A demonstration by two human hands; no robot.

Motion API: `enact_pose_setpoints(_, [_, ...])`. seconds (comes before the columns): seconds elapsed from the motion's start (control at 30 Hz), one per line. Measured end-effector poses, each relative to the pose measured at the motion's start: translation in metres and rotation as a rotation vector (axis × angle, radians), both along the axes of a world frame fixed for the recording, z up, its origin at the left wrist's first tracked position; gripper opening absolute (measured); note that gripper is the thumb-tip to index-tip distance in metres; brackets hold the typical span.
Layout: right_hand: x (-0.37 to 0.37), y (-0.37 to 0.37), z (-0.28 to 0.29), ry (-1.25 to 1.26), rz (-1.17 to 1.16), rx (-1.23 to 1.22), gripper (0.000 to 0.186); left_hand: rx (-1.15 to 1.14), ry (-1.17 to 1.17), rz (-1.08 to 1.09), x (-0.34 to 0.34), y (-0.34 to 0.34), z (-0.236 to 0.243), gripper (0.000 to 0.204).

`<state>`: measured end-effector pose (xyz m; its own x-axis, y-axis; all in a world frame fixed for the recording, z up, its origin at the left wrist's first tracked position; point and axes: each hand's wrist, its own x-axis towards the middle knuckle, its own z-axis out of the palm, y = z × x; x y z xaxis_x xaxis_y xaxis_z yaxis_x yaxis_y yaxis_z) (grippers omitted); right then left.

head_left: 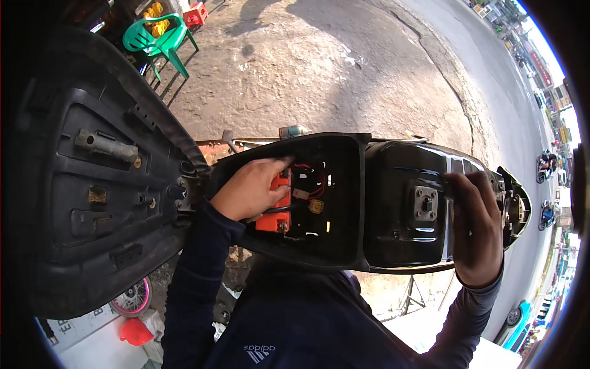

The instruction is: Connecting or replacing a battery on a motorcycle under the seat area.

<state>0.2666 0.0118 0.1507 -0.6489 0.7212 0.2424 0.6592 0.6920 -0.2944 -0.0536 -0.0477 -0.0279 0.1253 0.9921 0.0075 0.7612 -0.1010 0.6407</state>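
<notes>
My left hand (258, 184) grips the upper end of an orange battery (279, 218) inside the motorcycle's black underseat compartment (335, 243); its fingertips are blurred. Red and black wires and a yellowish connector (316, 206) lie beside the battery. On the compartment's left, the black seat (80, 246) is swung open, underside up. My right hand (476, 227) is over the right end of the glossy black body section (399, 240), near a square metal fitting (424, 203), fingers loosely bent and open, with nothing visible in them.
A green plastic chair (160, 40) and red stool (195, 15) stand on rough concrete (307, 74) beyond the bike. A road (516, 111) with riders on two-wheelers (546, 166) runs at right. A pink-rimmed wheel (141, 298) and red bag (135, 332) are at lower left.
</notes>
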Motion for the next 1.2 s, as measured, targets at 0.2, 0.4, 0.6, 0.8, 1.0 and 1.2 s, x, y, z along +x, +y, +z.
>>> enact_pose_setpoints(0.2, [-0.102,0.041,-0.103,-0.334,0.571,-0.43,0.032,-0.054,-0.044,-0.05,0.008,0.017,-0.001,0.058])
enact_pose_setpoints(0.4, [-0.128,0.045,-0.118,-0.673,0.346,-0.269,0.049,-0.066,-0.039,-0.028,0.004,0.009,-0.003,0.058])
enact_pose_setpoints(0.6, [-0.129,0.049,-0.134,-0.554,0.366,-0.213,0.034,-0.061,-0.052,-0.038,0.004,0.009,-0.002,0.057])
enact_pose_setpoints(0.8, [-0.132,0.047,-0.131,-0.619,0.353,-0.226,0.029,-0.077,-0.05,-0.016,0.005,0.008,0.001,0.056])
enact_pose_setpoints(1.0, [-0.124,0.058,-0.159,-0.396,0.368,-0.327,0.027,-0.081,-0.042,-0.008,0.009,0.011,0.007,0.055])
enact_pose_setpoints(1.2, [-0.136,0.067,-0.153,-0.18,0.357,-0.47,0.03,-0.064,-0.047,-0.018,0.005,0.009,0.003,0.056])
